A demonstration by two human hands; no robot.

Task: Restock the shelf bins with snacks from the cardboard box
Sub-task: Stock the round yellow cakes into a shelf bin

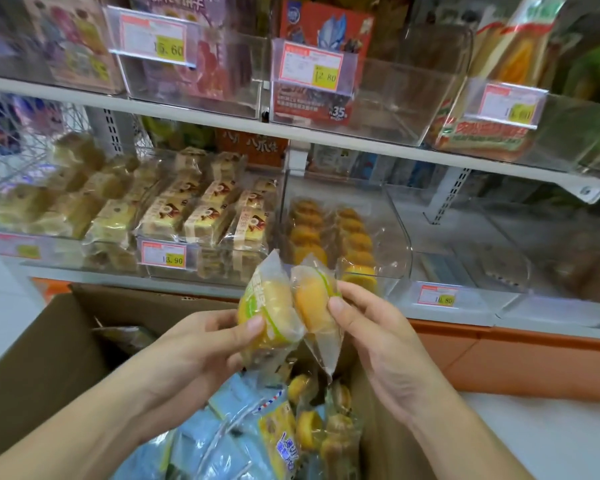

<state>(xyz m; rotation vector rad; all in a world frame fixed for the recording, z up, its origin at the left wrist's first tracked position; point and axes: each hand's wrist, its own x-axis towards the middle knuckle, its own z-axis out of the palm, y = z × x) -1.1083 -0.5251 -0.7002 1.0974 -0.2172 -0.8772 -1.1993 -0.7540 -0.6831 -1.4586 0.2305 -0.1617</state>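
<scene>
My left hand [201,344] grips a clear-wrapped yellow cake with a green stripe [267,306]. My right hand [371,337] pinches a second wrapped orange cake [314,303] right beside it. Both packets are held above the open cardboard box [49,348]. Inside the box lie blue snack bags [222,441] and more wrapped cakes [312,424]. Just behind the packets stands a clear shelf bin [395,237] holding several matching orange cakes [326,233].
Left of that bin, another clear bin [201,220] holds boxed layered cakes behind an 18.90 price tag. To the right are clear bins [482,258] with little in them. The upper shelf [361,140] carries more clear bins with packets. An orange shelf base [516,362] runs below.
</scene>
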